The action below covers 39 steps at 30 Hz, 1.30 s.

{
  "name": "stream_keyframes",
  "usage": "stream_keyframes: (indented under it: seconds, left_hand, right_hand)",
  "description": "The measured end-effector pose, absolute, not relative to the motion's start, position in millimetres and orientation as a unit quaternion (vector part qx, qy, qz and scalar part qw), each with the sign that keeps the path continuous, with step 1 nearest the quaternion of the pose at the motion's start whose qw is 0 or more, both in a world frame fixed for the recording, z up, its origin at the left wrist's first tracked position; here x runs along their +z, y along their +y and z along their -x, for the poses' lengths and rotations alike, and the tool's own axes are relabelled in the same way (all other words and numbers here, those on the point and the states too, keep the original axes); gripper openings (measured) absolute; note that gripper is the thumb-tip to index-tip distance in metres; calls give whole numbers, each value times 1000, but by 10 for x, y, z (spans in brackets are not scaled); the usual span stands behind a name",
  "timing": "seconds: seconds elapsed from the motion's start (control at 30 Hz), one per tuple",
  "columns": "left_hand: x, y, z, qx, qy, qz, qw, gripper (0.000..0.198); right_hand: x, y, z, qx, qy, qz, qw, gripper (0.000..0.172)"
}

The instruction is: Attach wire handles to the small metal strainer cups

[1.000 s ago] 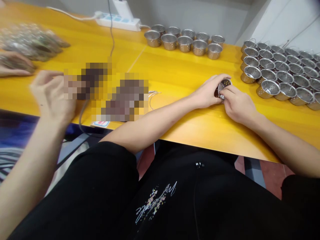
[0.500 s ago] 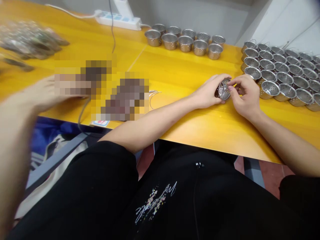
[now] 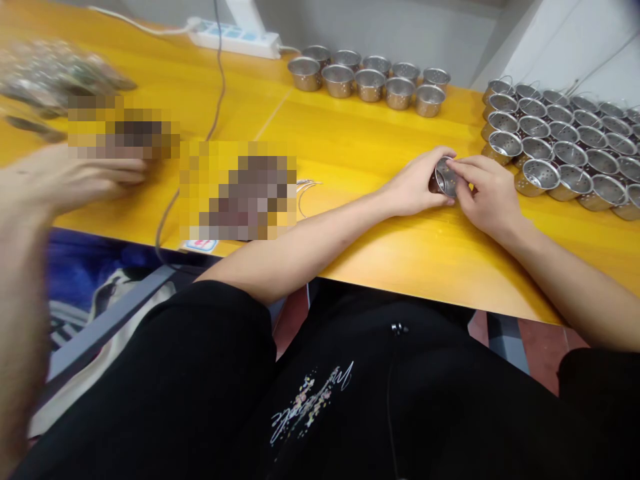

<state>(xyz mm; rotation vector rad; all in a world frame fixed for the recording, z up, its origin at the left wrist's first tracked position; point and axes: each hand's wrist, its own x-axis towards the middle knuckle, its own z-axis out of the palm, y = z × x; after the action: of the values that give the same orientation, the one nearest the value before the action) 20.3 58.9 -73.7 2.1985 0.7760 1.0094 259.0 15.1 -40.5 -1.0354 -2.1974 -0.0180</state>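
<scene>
My left hand [image 3: 417, 185] is wrapped around a small perforated steel cup [image 3: 445, 177] that lies on its side on the yellow table [image 3: 350, 147]. My right hand [image 3: 487, 197] pinches the cup's rim with thumb and fingers from the right. Just beyond my right hand stands a block of several like cups with wire handles [image 3: 565, 150]. A few thin wire handles [image 3: 306, 188] lie on the table to the left of my left forearm.
Two short rows of handleless steel cups [image 3: 370, 79] stand at the back. A white power strip [image 3: 235, 39] with a cable lies at the far edge. Another person's blurred hand [image 3: 65, 180] reaches over the table at the left, near a pile of metal parts [image 3: 55, 73].
My right hand has shifted on the cup, from over its mouth to pinching its upper rim, and the cup has turned slightly. The other person's hand at the left has moved lower and leftward.
</scene>
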Motion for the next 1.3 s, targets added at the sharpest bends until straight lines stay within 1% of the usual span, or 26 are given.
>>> stream_keyframes:
  seconds: [0.1,0.17,0.3,0.43,0.6,0.67,0.83,0.93,1.07,1.2,1.3]
  left_hand:
    - [-739,600,-210,379,296,-829,285,96]
    - [-738,606,-219,382,299,-830,277,97]
    - [-739,615,-227,384,299,-829,275,94]
    - [-742,631,-216,381,290,-834,273,97]
    - [-705,647,-189,386,298,-830,269,94]
    - [-684,648,-188,387,307,-827,270,93]
    - [-683,645,-204,382,305,-830,270,101]
    - [-712,646,-204,385,286,-834,272,101]
    - [-743,642,-198,390,269,-834,284,96]
    - [-757,637,-199,395,270,-824,303,90]
    - [-751,632,-194,395,276,-823,301,88]
  right_hand:
    - [-429,102,-2563,-16,-860,403,312,48]
    - [-445,88,-2550,-12,-866,404,295,48]
    - [-470,110,-2550,5,-870,407,280,42]
    - [-466,87,-2540,27,-873,400,278,35]
    - [-383,-30,-2458,72,-869,366,325,28]
    - [-360,-23,-2443,69,-856,376,347,25]
    - [-391,130,-2504,46,-791,432,431,26]
    - [-415,184,-2552,48,-768,430,471,24]
    - [-438,217,-2591,40,-795,401,454,26]
    - [-520,287,-2617,-12,-836,379,396,28]
    - [-591,320,-2619,-33,-851,372,369,35]
